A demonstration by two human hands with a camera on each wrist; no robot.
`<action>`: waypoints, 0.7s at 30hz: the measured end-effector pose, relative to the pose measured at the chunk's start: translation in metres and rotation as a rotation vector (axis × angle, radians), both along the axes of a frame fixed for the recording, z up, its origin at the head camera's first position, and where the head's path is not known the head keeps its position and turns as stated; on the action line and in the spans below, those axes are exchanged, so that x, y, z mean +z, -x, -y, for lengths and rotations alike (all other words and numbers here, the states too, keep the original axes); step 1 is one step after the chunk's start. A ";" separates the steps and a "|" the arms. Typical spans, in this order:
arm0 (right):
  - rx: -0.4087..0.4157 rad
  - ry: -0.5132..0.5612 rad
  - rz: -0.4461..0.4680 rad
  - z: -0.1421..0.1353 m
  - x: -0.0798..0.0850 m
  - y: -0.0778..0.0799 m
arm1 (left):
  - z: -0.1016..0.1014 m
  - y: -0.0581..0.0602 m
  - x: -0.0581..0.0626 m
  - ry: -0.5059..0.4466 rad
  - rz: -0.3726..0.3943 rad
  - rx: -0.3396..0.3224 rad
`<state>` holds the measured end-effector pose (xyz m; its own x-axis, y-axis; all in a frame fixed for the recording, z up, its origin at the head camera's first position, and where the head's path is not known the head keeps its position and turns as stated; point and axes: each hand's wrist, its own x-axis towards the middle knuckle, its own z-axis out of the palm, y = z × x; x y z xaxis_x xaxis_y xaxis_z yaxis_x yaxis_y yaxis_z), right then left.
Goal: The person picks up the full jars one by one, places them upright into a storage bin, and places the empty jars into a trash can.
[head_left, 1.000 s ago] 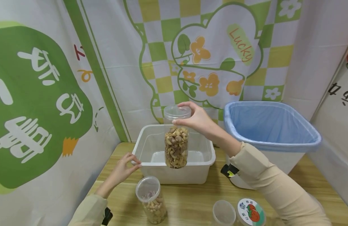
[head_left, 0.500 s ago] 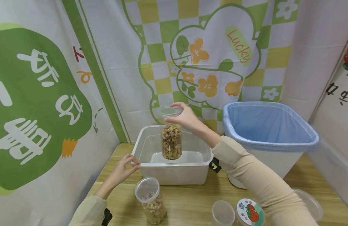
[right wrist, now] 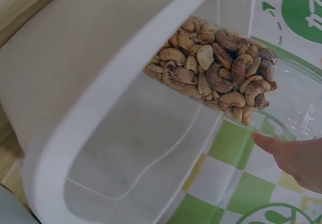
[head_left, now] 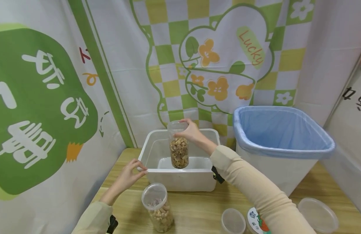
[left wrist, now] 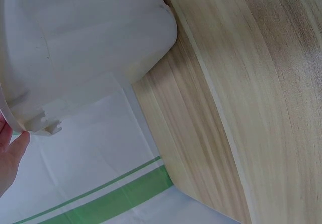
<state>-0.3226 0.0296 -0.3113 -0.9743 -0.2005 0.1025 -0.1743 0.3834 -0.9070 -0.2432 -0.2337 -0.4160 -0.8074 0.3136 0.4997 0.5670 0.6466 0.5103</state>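
My right hand (head_left: pixel 190 132) grips a clear plastic jar (head_left: pixel 179 152) near its top, fingers behind and thumb in front. Cashews (right wrist: pixel 221 68) fill the jar's lower part. It is held upright over the white plastic bin (head_left: pixel 180 180), its base within the bin's opening in the head view. At the bin's front left corner, my left hand (head_left: pixel 130 174) pinches the rim (left wrist: pixel 11 116) between thumb and fingers. A second lidded jar (head_left: pixel 160 209) of cashews stands on the table in front of the bin.
A trash can (head_left: pixel 265 172) with a blue liner (head_left: pixel 283 130) stands right of the bin. Near the front edge are a small clear container (head_left: pixel 233 221), a tomato-printed lid (head_left: pixel 256 219) partly under the right sleeve, and a clear oval lid (head_left: pixel 318 214). A printed cloth hangs behind.
The right hand has carried the jar back and down, from in front of the bin's front rim to over its opening. My left hand keeps its hold on the rim.
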 end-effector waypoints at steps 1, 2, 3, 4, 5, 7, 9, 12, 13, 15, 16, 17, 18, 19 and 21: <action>0.002 0.000 0.016 0.001 -0.004 0.001 | 0.000 0.000 0.000 0.000 0.000 0.000; 0.003 -0.002 0.023 0.001 -0.007 0.001 | 0.000 0.000 0.000 0.000 0.000 -0.001; 0.003 -0.001 0.034 0.002 -0.010 0.001 | 0.000 0.000 0.000 0.002 0.000 0.001; 0.004 0.000 0.044 0.002 -0.014 0.001 | 0.000 0.000 0.000 0.001 0.001 0.001; 0.007 0.000 0.050 0.002 -0.017 0.001 | 0.000 -0.001 0.000 0.003 0.004 0.003; 0.008 0.004 0.049 0.003 -0.024 0.001 | -0.001 0.000 0.000 0.005 0.000 0.006; 0.008 0.014 0.056 0.004 -0.030 0.001 | -0.001 0.000 0.000 0.005 -0.003 0.005; 0.008 0.029 0.080 0.004 -0.039 0.000 | -0.001 0.000 0.000 0.006 -0.005 0.004; 0.006 0.029 0.086 0.004 -0.042 0.000 | 0.000 0.000 0.000 0.007 -0.003 0.005; 0.010 0.038 0.110 0.003 -0.047 -0.001 | 0.000 0.000 0.000 0.008 0.003 0.004; 0.011 0.036 0.112 0.003 -0.049 -0.001 | 0.000 0.000 0.000 0.007 0.006 0.004; 0.014 0.033 0.113 0.003 -0.052 -0.001 | 0.000 0.000 0.000 0.005 0.009 0.002; 0.014 0.026 0.114 0.003 -0.054 -0.001 | 0.000 -0.001 0.000 0.003 0.011 0.001; 0.017 0.024 0.117 0.002 -0.056 -0.001 | 0.000 -0.001 0.000 0.002 0.012 0.000; 0.024 0.019 0.119 0.002 -0.061 -0.001 | 0.000 0.000 -0.001 0.001 0.005 -0.001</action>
<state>-0.3215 0.0281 -0.3719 -0.9748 -0.2230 -0.0100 -0.0735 0.3629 -0.9289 -0.2429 -0.2339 -0.4167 -0.8095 0.3148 0.4956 0.5652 0.6465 0.5125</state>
